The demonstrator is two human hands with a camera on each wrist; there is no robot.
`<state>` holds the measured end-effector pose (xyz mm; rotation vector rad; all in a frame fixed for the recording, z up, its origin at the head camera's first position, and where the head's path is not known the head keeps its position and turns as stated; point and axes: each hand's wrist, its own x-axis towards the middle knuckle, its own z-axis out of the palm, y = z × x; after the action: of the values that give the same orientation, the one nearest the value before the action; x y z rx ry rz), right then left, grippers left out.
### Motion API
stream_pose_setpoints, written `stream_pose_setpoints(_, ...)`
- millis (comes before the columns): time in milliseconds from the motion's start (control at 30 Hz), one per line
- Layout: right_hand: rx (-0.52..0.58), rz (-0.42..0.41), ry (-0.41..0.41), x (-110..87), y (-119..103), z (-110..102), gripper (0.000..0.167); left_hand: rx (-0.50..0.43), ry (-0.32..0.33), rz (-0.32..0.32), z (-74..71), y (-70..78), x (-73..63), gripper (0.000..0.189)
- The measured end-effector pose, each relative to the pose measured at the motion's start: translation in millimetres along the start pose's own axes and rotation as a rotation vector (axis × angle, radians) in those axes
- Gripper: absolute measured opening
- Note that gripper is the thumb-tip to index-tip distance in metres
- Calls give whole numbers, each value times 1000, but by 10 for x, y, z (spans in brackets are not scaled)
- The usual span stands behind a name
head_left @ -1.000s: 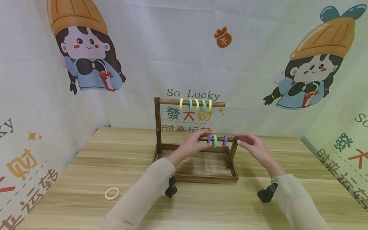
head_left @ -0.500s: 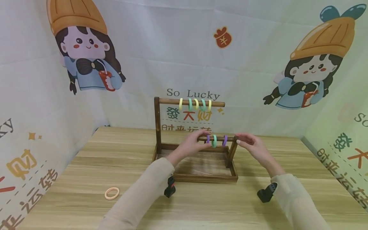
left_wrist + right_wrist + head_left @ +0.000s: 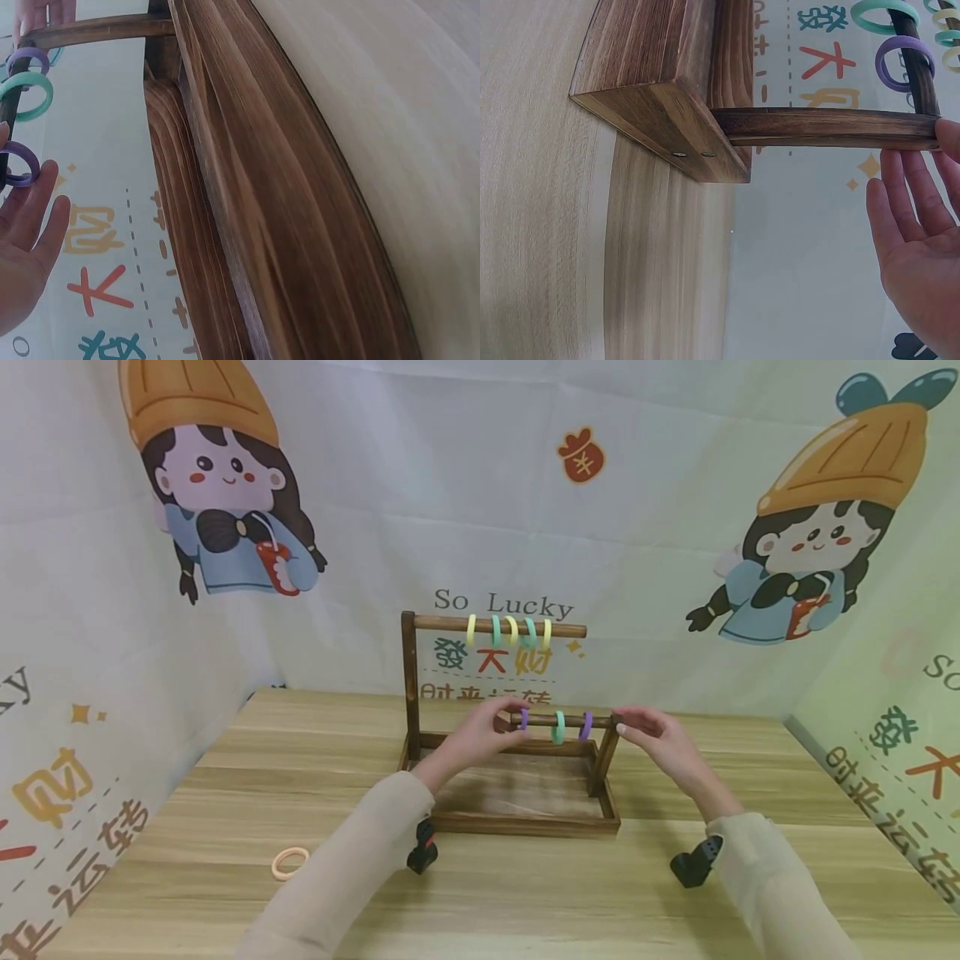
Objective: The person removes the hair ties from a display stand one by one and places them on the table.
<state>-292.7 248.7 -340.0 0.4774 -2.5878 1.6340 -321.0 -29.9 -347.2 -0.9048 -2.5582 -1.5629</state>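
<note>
A wooden rack has a shallow tray base [image 3: 525, 823], a high bar [image 3: 442, 623] and a lower bar [image 3: 540, 721]. At the lower bar's left free end, my left hand [image 3: 476, 735] pinches a purple ring [image 3: 524, 719] between thumb and fingers; the ring still encircles the bar [image 3: 10, 97]. Farther right along that bar hang a green ring [image 3: 558, 727] and a second purple ring [image 3: 586, 727]. My right hand [image 3: 663, 745] grips the top of the short post [image 3: 825, 127], where bar and post meet.
Several yellow and green rings hang on the high bar, among them a yellow ring [image 3: 472, 632]. A peach ring [image 3: 274, 865] lies flat on the wooden table [image 3: 570, 902], left of the rack. A printed cloth [image 3: 450, 485] stands behind the table.
My left hand has drawn the purple ring leftward along the lower bar to its free end, apart from the green ring. The right hand has stayed at the post.
</note>
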Motion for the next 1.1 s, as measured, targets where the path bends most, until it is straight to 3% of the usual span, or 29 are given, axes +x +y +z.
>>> stream_pose_setpoints(433, 10, -2, -6, -8, -36, 0, 40, 51, 41, -14, -206, -116, -134, 39)
stream_pose_setpoints(733, 2, -3, -3, 1, -42, 1, 46, 16, -3, 51, -268, -186, -283, 42)
stream_pose_setpoints(833, 1, -6, -1, 4, -42, 4, 45, 20, -20, 57, -275, -142, -350, 40)
stream_pose_setpoints(1000, -9, -11, 2, 5, -31, 3, 45, 11, -57, 95, -301, 62, -519, 36)
stream_pose_setpoints(1100, -13, -12, 5, 7, -18, 2, 45, 41, -69, 107, -300, 50, -569, 35)
